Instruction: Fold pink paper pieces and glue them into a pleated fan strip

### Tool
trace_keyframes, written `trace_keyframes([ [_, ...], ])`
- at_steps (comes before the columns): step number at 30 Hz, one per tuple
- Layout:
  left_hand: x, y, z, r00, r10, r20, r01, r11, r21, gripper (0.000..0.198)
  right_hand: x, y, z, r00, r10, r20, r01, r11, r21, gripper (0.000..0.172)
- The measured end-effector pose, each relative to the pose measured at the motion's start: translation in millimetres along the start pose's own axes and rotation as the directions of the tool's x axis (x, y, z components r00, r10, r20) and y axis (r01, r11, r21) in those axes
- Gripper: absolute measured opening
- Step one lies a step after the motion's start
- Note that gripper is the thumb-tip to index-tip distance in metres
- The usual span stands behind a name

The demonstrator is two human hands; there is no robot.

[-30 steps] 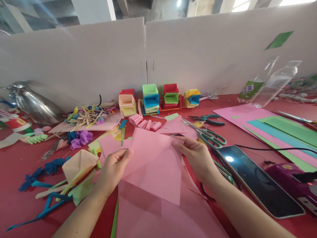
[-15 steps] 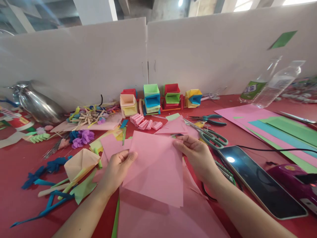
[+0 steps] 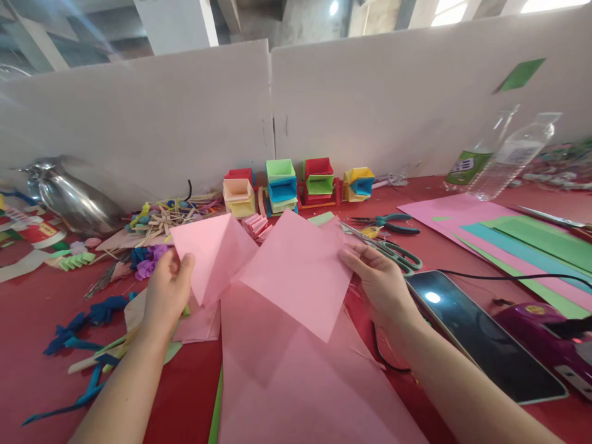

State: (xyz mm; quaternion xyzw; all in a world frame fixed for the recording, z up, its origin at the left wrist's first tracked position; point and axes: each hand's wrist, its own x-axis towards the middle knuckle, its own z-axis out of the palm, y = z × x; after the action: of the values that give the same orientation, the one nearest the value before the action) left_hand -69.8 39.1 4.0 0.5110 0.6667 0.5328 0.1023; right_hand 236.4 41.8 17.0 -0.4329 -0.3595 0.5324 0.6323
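Observation:
My left hand (image 3: 169,287) pinches a creased pink paper square (image 3: 208,256), raised and tilted left of centre. A second pink paper square (image 3: 300,271) is gripped at its right corner by my right hand (image 3: 372,277), thumb on top. The two squares are apart except near the middle, where their edges meet or overlap in view. Beneath them lies a large pink paper sheet (image 3: 296,388) on the red table. Small folded pink strips (image 3: 256,226) show behind the squares, partly covered.
Stacked coloured paper boxes (image 3: 282,185) stand at the back by the white partition. Scissors (image 3: 400,256), pliers (image 3: 388,222) and a phone (image 3: 485,339) lie right. Coloured sheets (image 3: 518,246) and bottles (image 3: 513,154) are farther right. A metal jug (image 3: 76,194) and blue paper pieces (image 3: 87,320) are left.
The pink squares, held together before, are now separated. My left hand has moved left and up with one; my right hand keeps the other, which has turned cornerwise.

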Motion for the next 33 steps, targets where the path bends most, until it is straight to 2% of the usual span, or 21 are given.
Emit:
trace_keyframes([
  [1, -0.5, 2.4, -2.4, 0.993, 0.106, -0.043, -0.104, 0.994, 0.036, 0.054, -1.0, -0.3, 1.1, 1.0, 0.005, 0.009, -0.005, 1.0, 0.003, 0.032],
  [3, -10.4, 13.4, -4.3, 0.935, 0.333, -0.119, -0.315, 0.938, 0.146, 0.066, -3.8, -1.4, 3.9, 1.0, -0.002, 0.017, 0.002, 1.0, -0.008, 0.033],
  [5, -29.1, 28.7, -2.4, 0.849, 0.527, -0.035, -0.522, 0.847, 0.101, 0.07, -6.8, -2.8, 6.6, 1.0, -0.024, 0.013, 0.024, 0.999, -0.045, 0.03],
  [6, -39.8, 36.2, -0.4, 0.78, 0.622, 0.062, -0.625, 0.778, 0.065, 0.082, -8.2, -3.3, 7.8, 0.999, -0.033, 0.013, 0.033, 0.997, -0.07, 0.028],
  [7, -49.9, 42.7, 2.2, 0.681, 0.696, 0.227, -0.718, 0.695, 0.022, 0.092, -9.6, -3.6, 8.8, 0.999, -0.037, 0.018, 0.038, 0.995, -0.096, 0.027],
  [9, -65.1, 50.5, 8.3, 0.463, 0.733, 0.499, -0.845, 0.535, -0.003, 0.089, -12.4, -3.5, 10.0, 0.998, -0.03, 0.047, 0.036, 0.989, -0.146, 0.024],
  [10, -69.2, 51.3, 11.5, 0.439, 0.71, 0.55, -0.857, 0.516, 0.017, 0.079, -13.6, -3.0, 10.1, 0.997, -0.017, 0.077, 0.03, 0.984, -0.174, 0.024],
  [12, -70.5, 47.3, 17.3, 0.461, 0.716, 0.524, -0.847, 0.531, 0.019, 0.055, -15.7, -2.2, 9.3, 0.986, 0.038, 0.162, 0.006, 0.964, -0.265, 0.028],
  [14, -65.4, 38.7, 21.6, 0.493, 0.706, 0.508, -0.784, 0.614, -0.093, 0.037, -17.0, -2.8, 7.5, 0.968, 0.079, 0.237, 0.034, 0.898, -0.44, 0.034],
  [16, -59.0, 30.2, 24.1, 0.526, 0.618, 0.584, -0.627, 0.746, -0.224, 0.037, -18.3, -6.0, 5.7, 0.952, -0.003, 0.308, 0.207, 0.746, -0.633, 0.037],
  [17, -56.3, 27.3, 24.8, 0.518, 0.556, 0.65, -0.533, 0.804, -0.264, 0.039, -19.5, -8.6, 5.1, 0.923, -0.073, 0.377, 0.331, 0.647, -0.686, 0.035],
  [18, -54.3, 25.6, 25.2, 0.485, 0.499, 0.718, -0.435, 0.85, -0.297, 0.04, -21.1, -11.7, 4.6, 0.872, -0.12, 0.474, 0.454, 0.557, -0.695, 0.032],
  [19, -52.7, 25.2, 25.2, 0.434, 0.453, 0.779, -0.344, 0.882, -0.321, 0.04, -23.3, -15.0, 4.1, 0.804, -0.115, 0.584, 0.556, 0.495, -0.667, 0.031],
  [21, -50.3, 27.1, 24.0, 0.335, 0.404, 0.851, -0.197, 0.913, -0.356, 0.04, -29.5, -20.6, 2.6, 0.634, 0.036, 0.773, 0.674, 0.464, -0.575, 0.046],
  [23, -47.8, 30.6, 21.2, 0.279, 0.366, 0.888, -0.106, 0.931, -0.35, 0.038, -36.6, -23.5, -0.8, 0.488, 0.231, 0.842, 0.718, 0.441, -0.538, 0.074],
  [24, -46.5, 32.1, 19.3, 0.262, 0.343, 0.902, -0.081, 0.939, -0.334, 0.037, -39.9, -23.9, -3.2, 0.445, 0.293, 0.846, 0.74, 0.412, -0.532, 0.084],
  [26, -44.8, 34.4, 15.1, 0.235, 0.297, 0.926, -0.047, 0.955, -0.294, 0.034, -44.9, -23.4, -8.7, 0.395, 0.351, 0.849, 0.773, 0.372, -0.514, 0.093],
  [28, -46.1, 36.1, 10.6, 0.243, 0.256, 0.936, -0.009, 0.965, -0.261, 0.029, -48.3, -22.5, -13.3, 0.387, 0.358, 0.85, 0.786, 0.353, -0.507, 0.095],
  [29, -48.1, 37.2, 8.5, 0.263, 0.231, 0.937, 0.008, 0.97, -0.241, 0.026, -49.9, -22.1, -14.9, 0.41, 0.34, 0.846, 0.786, 0.339, -0.517, 0.09],
  [30, -50.9, 38.8, 6.3, 0.322, 0.197, 0.926, 0.031, 0.975, -0.219, 0.025, -51.8, -21.8, -15.8, 0.444, 0.309, 0.841, 0.783, 0.323, -0.532, 0.082],
  [33, -60.5, 47.7, 0.5, 0.418, 0.055, 0.907, 0.1, 0.989, -0.107, 0.032, -59.1, -19.7, -16.7, 0.535, 0.211, 0.818, 0.75, 0.328, -0.575, 0.045],
])
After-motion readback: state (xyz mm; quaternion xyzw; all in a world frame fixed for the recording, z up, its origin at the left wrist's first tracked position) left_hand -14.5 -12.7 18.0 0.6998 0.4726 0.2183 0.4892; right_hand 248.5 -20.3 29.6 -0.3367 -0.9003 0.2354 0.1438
